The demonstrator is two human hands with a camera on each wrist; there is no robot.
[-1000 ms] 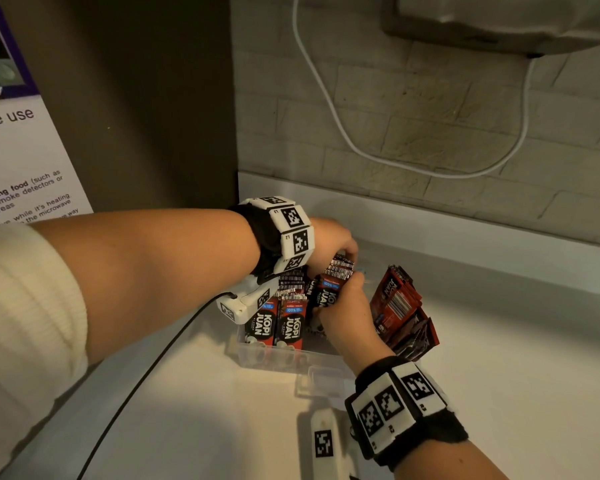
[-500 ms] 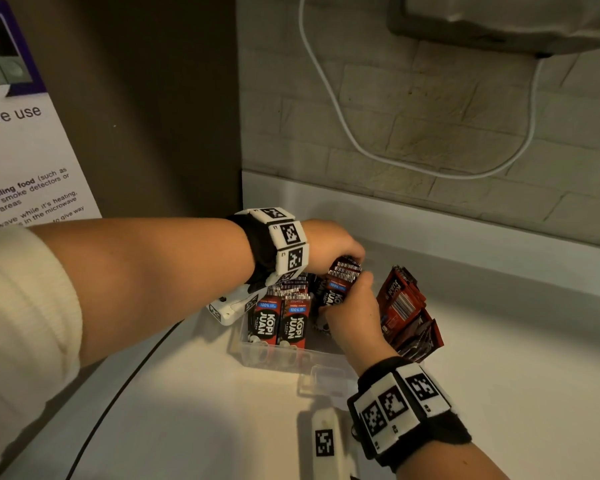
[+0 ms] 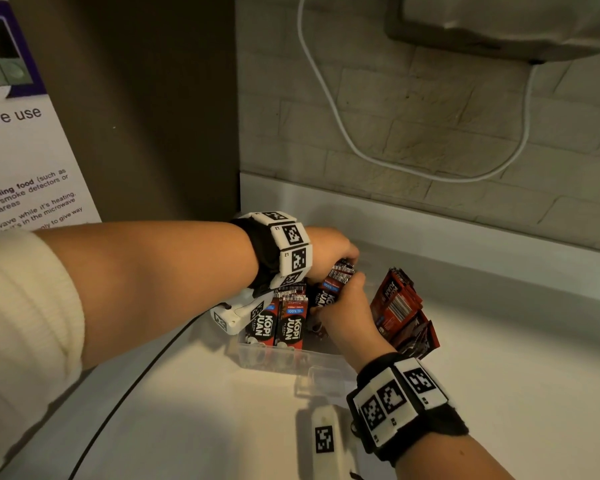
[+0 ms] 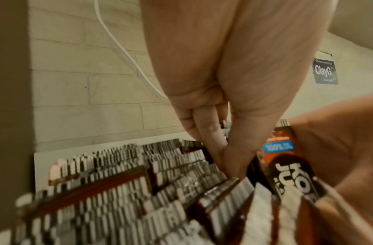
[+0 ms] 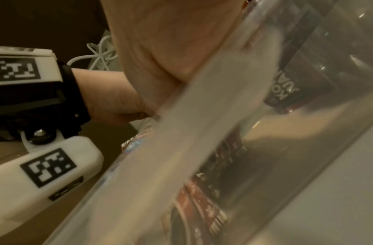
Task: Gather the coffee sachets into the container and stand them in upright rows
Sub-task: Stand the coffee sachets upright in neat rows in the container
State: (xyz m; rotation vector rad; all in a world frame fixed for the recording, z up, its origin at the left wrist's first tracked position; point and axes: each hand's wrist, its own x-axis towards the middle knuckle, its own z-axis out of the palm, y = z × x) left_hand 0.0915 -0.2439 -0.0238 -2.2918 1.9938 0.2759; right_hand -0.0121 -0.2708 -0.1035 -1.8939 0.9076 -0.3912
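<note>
In the clear container (image 3: 284, 362) on the table (image 3: 499, 375), both hands are still seating a sachet bundle (image 3: 336, 282), now more upright: left hand (image 3: 329, 251) pinching its top, right hand (image 3: 343, 317) gripping its side. Loose sachets (image 3: 399, 310) are waiting alongside.

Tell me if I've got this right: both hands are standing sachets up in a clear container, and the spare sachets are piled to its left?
Nearly. The spare sachets lie right of the clear container, as the head view shows. Both the left hand and right hand are at sachets inside.
</note>
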